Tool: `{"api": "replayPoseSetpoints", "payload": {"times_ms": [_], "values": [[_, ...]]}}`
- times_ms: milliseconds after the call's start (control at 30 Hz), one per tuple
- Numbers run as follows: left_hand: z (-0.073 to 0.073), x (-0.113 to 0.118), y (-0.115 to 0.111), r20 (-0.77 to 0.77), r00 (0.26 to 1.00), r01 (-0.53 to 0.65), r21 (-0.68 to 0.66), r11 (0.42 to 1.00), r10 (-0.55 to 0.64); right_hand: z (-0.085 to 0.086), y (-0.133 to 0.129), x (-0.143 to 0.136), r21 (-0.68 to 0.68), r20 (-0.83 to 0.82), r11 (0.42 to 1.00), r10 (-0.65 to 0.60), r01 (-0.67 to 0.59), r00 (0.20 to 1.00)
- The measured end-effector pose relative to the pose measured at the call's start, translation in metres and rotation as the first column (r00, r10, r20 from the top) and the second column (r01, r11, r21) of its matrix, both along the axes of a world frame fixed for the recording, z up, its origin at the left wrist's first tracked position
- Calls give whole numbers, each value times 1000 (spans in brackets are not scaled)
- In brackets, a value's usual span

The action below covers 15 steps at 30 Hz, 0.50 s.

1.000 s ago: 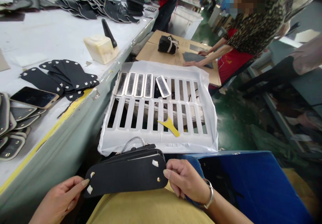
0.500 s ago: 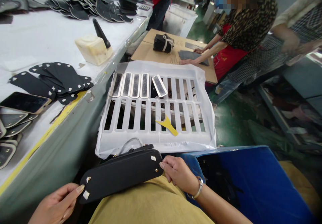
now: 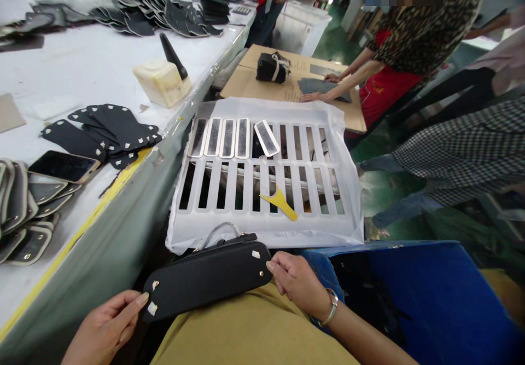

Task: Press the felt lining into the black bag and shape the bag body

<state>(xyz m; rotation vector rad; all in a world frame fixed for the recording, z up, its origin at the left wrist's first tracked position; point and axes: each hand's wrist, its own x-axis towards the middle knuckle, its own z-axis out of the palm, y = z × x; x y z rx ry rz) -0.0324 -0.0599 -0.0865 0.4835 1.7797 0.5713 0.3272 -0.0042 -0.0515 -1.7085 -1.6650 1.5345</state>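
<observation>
A long black panel with rounded ends (image 3: 209,277) lies across my lap, with gold studs and white bits of tape at both ends. My left hand (image 3: 109,324) pinches its left end between thumb and fingers. At the right end, my right hand (image 3: 301,283), with a bangle at the wrist, grips the edge with closed fingers. Beyond the panel is a white slotted tray (image 3: 262,228). Several pale-rimmed dark strips (image 3: 228,138) lie in its upper row, one tilted strip (image 3: 267,138) apart from them. A yellow forked tool (image 3: 283,203) rests on the tray.
On the left table (image 3: 94,72) are black panels (image 3: 118,127), a phone (image 3: 63,166), grey-rimmed pieces (image 3: 30,244) and a glue container (image 3: 162,83). A blue bin (image 3: 430,299) stands at right. Behind the tray, a person's hands (image 3: 315,97) touch grey sheets on cardboard (image 3: 250,58).
The view has shifted, so the table, tray and panel appear slightly farther right. Both my hands keep their hold on the panel. A checked garment at right shows at a different place.
</observation>
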Motion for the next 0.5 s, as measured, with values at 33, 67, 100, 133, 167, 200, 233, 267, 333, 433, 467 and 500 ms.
{"api": "replayPoseSetpoints", "payload": {"times_ms": [33,67,100,133,167,200,233,267,333,433,467,500], "values": [[4,2,2,0,1000,9,5,1000,-9,4,-1,0,28,-2,999,18,-18,1000],[6,3,3,1,1000,23,17,1000,-23,8,-2,0,58,-8,997,45,-45,999],[7,3,3,0,999,40,32,999,-40,11,-3,1,90,-13,993,73,-72,997],[7,3,3,-4,999,53,47,997,-53,13,-3,1,117,-12,989,96,-94,995],[5,1,3,-6,998,62,60,996,-61,13,-2,2,134,1,985,109,-108,994],[4,0,2,-6,998,65,72,995,-64,12,-1,2,135,22,985,108,-110,994],[1,-1,1,-3,998,64,82,995,-64,9,0,2,118,44,988,98,-102,994],[-1,-2,0,4,998,63,92,994,-63,5,2,1,89,61,992,83,-88,995],[-4,-4,-2,16,999,50,110,993,-52,-4,4,1,33,76,998,60,-62,995],[-4,-3,-2,25,999,40,124,991,-43,-11,5,-1,-2,68,999,41,-41,997],[-3,-2,-2,27,999,42,122,992,-46,-12,4,-1,-13,65,999,36,-35,997],[-2,-1,-2,27,998,47,118,992,-50,-12,4,-1,-29,60,999,28,-27,998]]}}
